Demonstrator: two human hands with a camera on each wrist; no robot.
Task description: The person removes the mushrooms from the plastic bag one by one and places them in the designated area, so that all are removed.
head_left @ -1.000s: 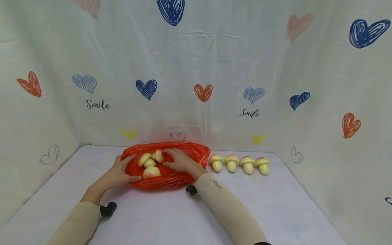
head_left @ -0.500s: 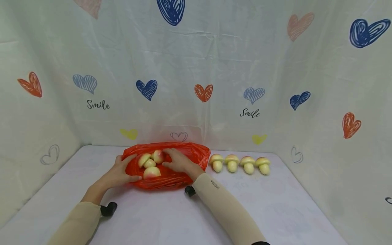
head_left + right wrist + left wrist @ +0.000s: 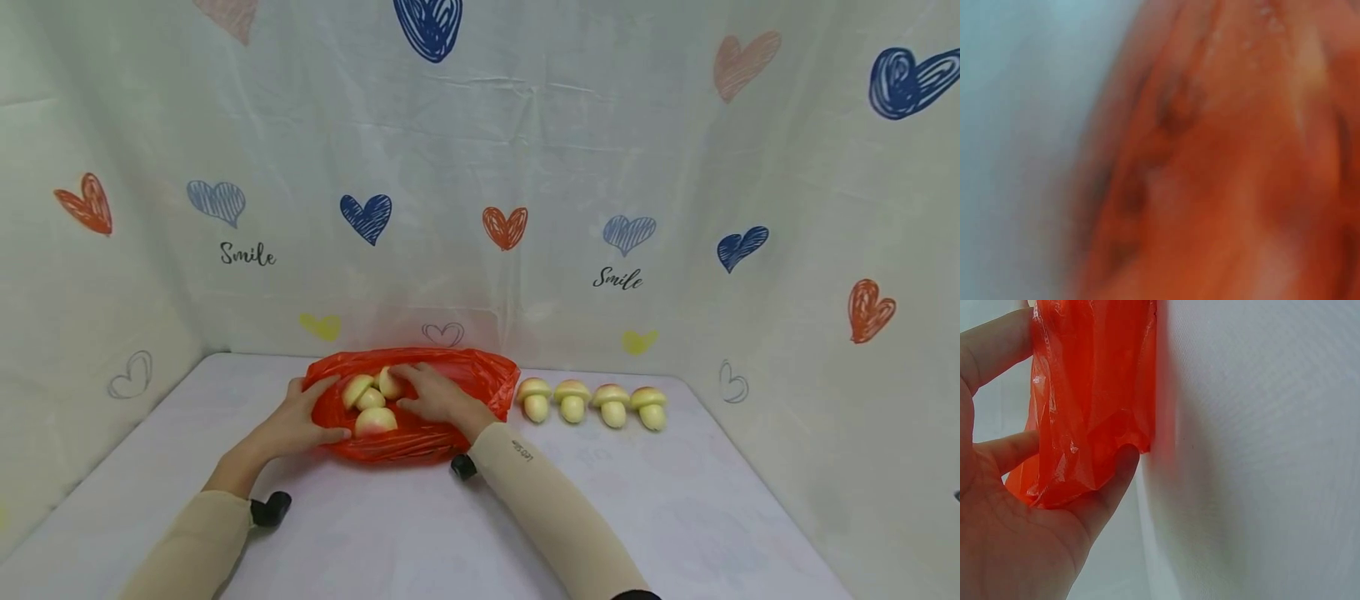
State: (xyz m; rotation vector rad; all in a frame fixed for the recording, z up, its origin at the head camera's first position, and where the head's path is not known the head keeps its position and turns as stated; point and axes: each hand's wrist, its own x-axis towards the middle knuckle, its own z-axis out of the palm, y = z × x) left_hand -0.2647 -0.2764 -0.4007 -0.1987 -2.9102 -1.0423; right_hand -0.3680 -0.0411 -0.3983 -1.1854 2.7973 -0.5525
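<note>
A red plastic bag (image 3: 420,417) lies on the white table (image 3: 420,533) with three pale toy mushrooms (image 3: 357,389) on it. My left hand (image 3: 296,421) grips the bag's left edge, thumb on the near side. The left wrist view shows the red bag (image 3: 1085,400) held between thumb and fingers (image 3: 1110,481). My right hand (image 3: 435,398) lies on the bag, with forefinger and thumb around the back mushroom (image 3: 387,383). The right wrist view is a red blur of the bag (image 3: 1222,162).
Several more mushrooms (image 3: 592,402) stand in a row to the right of the bag. A heart-printed cloth backdrop (image 3: 525,167) closes in the back and both sides of the table. Black wrist mounts (image 3: 270,508) sit at my sleeves.
My right hand has crept a little to the left on the back mushroom. The left hand, the bag and the row of mushrooms stay where they were.
</note>
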